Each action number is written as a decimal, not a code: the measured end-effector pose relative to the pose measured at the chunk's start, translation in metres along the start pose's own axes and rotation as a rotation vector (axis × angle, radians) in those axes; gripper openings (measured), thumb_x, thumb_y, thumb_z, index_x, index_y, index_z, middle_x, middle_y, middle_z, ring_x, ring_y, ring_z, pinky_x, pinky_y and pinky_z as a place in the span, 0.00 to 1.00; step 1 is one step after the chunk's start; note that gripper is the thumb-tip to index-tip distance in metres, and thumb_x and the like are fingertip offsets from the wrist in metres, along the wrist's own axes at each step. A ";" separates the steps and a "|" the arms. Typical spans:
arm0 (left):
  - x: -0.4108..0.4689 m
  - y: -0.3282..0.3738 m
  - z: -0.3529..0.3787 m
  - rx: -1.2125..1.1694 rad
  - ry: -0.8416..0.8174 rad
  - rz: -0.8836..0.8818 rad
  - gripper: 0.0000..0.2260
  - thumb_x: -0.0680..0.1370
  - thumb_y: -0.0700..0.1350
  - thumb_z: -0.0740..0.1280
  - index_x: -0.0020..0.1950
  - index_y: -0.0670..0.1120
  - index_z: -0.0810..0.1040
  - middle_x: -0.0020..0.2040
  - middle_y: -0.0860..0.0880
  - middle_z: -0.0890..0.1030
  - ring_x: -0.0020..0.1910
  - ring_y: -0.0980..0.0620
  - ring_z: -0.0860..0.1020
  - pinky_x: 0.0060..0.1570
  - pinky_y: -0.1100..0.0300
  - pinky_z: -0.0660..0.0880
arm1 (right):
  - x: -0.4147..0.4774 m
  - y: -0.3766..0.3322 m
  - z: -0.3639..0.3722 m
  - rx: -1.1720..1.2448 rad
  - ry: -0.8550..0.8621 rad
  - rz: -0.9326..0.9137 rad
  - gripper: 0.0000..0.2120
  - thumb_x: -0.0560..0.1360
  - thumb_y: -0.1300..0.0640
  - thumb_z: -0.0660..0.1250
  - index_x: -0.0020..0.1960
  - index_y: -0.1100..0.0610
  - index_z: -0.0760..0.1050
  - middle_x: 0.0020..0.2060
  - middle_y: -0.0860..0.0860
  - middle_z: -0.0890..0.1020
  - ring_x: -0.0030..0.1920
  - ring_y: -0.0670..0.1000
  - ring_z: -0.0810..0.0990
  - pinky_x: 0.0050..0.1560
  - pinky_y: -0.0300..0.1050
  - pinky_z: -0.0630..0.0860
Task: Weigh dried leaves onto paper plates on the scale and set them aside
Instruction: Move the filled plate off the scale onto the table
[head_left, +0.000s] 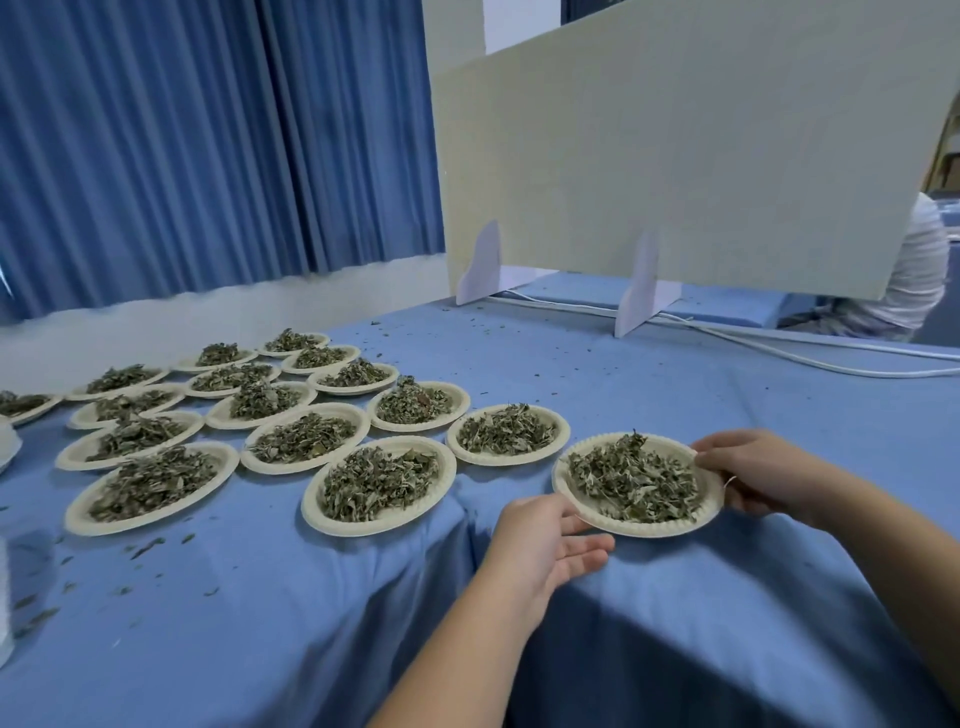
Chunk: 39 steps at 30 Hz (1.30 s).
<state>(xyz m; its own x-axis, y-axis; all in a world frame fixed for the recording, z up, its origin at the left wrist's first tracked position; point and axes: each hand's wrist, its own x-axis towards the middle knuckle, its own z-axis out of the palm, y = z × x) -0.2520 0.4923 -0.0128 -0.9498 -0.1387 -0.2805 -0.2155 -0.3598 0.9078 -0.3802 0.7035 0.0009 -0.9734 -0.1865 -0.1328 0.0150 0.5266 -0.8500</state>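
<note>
Right hand (763, 478) pinches the plate (644, 527) by its rim. Left hand (540, 545), fingers straight, touches the opposite edge. Filled plates (363, 527) lie left of both.

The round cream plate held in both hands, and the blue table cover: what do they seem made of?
The round cream plate looks like matte pressed paper or pulp: its rim is crimped in fine ridges. The blue table cover is probably dull woven cloth: it creases and hangs in soft folds.
</note>
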 end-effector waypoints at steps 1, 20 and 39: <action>0.001 -0.001 -0.001 0.013 0.003 -0.006 0.08 0.79 0.35 0.58 0.48 0.37 0.76 0.36 0.43 0.83 0.32 0.47 0.82 0.32 0.59 0.80 | 0.001 0.000 0.001 -0.024 0.002 0.003 0.09 0.78 0.61 0.62 0.51 0.56 0.81 0.25 0.55 0.74 0.23 0.52 0.70 0.23 0.36 0.61; -0.012 0.031 -0.047 -0.101 0.053 0.120 0.09 0.80 0.37 0.60 0.58 0.42 0.74 0.43 0.42 0.79 0.30 0.47 0.79 0.29 0.58 0.77 | -0.006 -0.064 0.037 0.184 0.046 -0.129 0.07 0.77 0.60 0.64 0.49 0.60 0.80 0.23 0.51 0.72 0.21 0.49 0.61 0.21 0.37 0.58; -0.168 0.154 -0.336 -0.193 0.576 0.556 0.08 0.79 0.38 0.59 0.51 0.41 0.78 0.28 0.49 0.76 0.24 0.53 0.74 0.25 0.62 0.75 | -0.059 -0.294 0.365 0.483 -0.798 -0.326 0.10 0.79 0.55 0.63 0.52 0.60 0.78 0.26 0.51 0.73 0.23 0.47 0.68 0.22 0.39 0.61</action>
<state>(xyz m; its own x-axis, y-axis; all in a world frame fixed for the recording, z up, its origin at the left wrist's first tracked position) -0.0492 0.1498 0.0688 -0.6294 -0.7765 0.0308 0.3450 -0.2437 0.9064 -0.2435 0.2575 0.0725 -0.5095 -0.8604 -0.0095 0.0380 -0.0115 -0.9992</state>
